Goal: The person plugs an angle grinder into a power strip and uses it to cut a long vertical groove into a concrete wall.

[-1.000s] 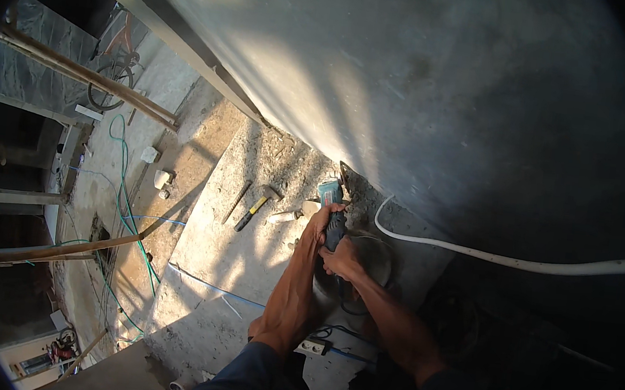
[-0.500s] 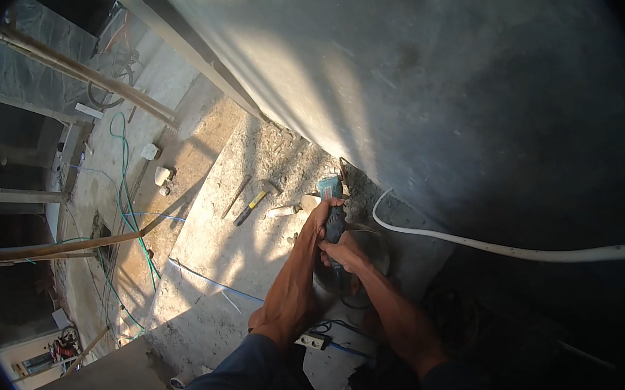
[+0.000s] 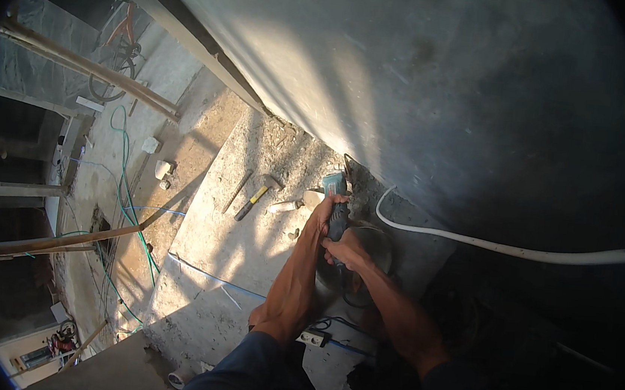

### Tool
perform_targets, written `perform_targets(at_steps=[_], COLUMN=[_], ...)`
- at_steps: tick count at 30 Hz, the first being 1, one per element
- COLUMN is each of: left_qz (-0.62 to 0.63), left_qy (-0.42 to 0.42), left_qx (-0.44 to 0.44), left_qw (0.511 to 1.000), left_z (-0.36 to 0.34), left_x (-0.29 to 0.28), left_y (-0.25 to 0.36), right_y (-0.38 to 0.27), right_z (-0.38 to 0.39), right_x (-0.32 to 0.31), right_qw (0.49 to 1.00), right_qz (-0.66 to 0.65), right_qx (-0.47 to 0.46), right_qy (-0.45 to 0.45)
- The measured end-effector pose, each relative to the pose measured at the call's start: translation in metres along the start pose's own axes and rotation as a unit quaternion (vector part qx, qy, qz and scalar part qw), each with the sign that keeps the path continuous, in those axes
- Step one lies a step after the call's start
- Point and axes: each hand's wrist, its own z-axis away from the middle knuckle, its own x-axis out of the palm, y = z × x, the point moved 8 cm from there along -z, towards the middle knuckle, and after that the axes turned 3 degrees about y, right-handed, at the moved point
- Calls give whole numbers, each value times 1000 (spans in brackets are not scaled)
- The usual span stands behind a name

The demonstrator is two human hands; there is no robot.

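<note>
Both my hands are closed around a corded power tool (image 3: 337, 224), teal at its front end and dark at the grip; its exact kind is unclear. My left hand (image 3: 323, 212) wraps it nearer the teal end. Behind it, my right hand (image 3: 348, 251) grips the rear part. The tool's front points at the foot of the grey wall (image 3: 442, 95), where a dark bent piece (image 3: 349, 161) stands out; contact cannot be made out. A round, pale container-like object (image 3: 378, 250) lies partly hidden beneath my right hand.
Left of the tool lie a hammer (image 3: 255, 201), a chisel-like bar (image 3: 237, 191) and a pale tube-shaped item (image 3: 286, 206) on rubble-strewn concrete. A white pipe (image 3: 503, 249) curves from the wall. Near my arms sits a power strip (image 3: 312, 338). Green hose (image 3: 125, 169) runs at left.
The view has shifted slightly, so floor objects and wall sit a little differently. Both hands keep their hold on the power tool, which stays at the wall's foot.
</note>
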Motion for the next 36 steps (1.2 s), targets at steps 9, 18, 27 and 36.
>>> perform_targets(at_steps=[9, 18, 27, 36], left_qz=[-3, 3, 1, 17], left_qy=[21, 12, 9, -4], left_qx=[10, 9, -7, -22], left_qw=[1000, 1000, 1000, 1000], left_z=[-2, 7, -1, -7], left_x=[-3, 5, -3, -10], left_y=[5, 10, -2, -10], right_y=[-2, 0, -4, 13], right_z=[-5, -3, 3, -7], right_x=[2, -1, -6, 2], right_qw=[1000, 999, 999, 999], right_qz=[16, 6, 32, -43], right_qx=[-14, -22, -21, 9], right_qy=[11, 27, 26, -25])
